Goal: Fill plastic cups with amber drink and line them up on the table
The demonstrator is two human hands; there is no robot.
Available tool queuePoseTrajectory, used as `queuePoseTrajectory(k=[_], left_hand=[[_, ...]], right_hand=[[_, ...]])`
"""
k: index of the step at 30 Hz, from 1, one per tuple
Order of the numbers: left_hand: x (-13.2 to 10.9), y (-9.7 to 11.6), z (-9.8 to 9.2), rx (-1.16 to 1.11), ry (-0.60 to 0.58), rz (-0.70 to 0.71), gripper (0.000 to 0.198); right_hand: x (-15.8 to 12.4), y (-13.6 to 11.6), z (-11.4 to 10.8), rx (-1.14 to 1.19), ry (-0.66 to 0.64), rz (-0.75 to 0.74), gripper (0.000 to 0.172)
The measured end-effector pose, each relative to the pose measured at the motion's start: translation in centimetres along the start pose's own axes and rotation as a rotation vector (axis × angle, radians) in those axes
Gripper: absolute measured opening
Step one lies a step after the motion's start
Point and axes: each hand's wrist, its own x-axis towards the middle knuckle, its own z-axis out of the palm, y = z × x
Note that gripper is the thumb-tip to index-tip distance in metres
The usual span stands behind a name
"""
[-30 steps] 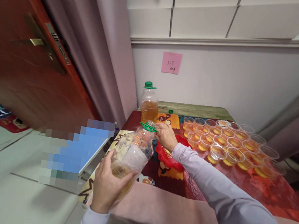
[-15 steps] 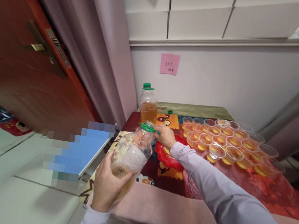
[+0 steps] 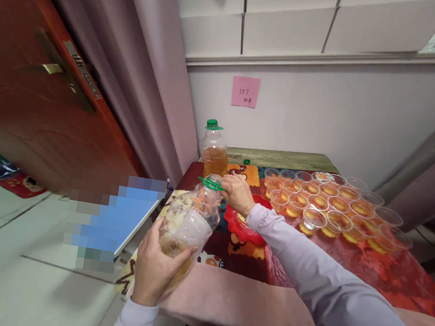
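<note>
A large clear plastic bottle [image 3: 196, 227] with some yellowish liquid low inside stands tilted at the near left of the table. Around its lower body my left hand [image 3: 158, 264] is wrapped, thumb on the near side. At the neck, my right hand [image 3: 236, 191] pinches the green carry handle [image 3: 211, 183]; the fingertips are partly hidden. The bottle's mouth appears uncapped. Just behind it, a second bottle [image 3: 214, 160] of amber liquid stands upright with its green cap on. A loose green cap [image 3: 246, 162] lies farther back on the table.
Several clear cups [image 3: 317, 202] of yellow liquid stand close together in rows on the right, beyond my right forearm. A red scalloped tray [image 3: 249, 236] lies under my right wrist. A pink cloth [image 3: 244, 305] covers the table's front edge. A wooden door [image 3: 45, 102] is at left.
The view has shifted very slightly. Both hands keep the same hold on the bottle.
</note>
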Motion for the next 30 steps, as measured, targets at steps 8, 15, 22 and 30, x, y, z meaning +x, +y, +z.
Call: queuePoseTrajectory(k=[8,15,22,30], left_hand=[[0.0,0.3,-0.1,0.002,0.004,-0.015,0.097],[0.2,0.6,-0.2,0.004,-0.015,-0.015,0.098],[0.3,0.8,0.0,0.025,-0.001,0.000,0.099],[0.2,0.8,-0.3,0.013,-0.009,-0.034,0.101]], right_hand=[[-0.5,-0.3,-0.9,0.002,0.076,0.062,0.020],[-3.5,1.7,-4.5,0.159,0.367,0.098,0.019],[-12.7,3.8,-2.6,-0.008,0.152,0.118,0.017],[-14.6,3.9,-0.1,-0.037,0.183,0.171,0.021]])
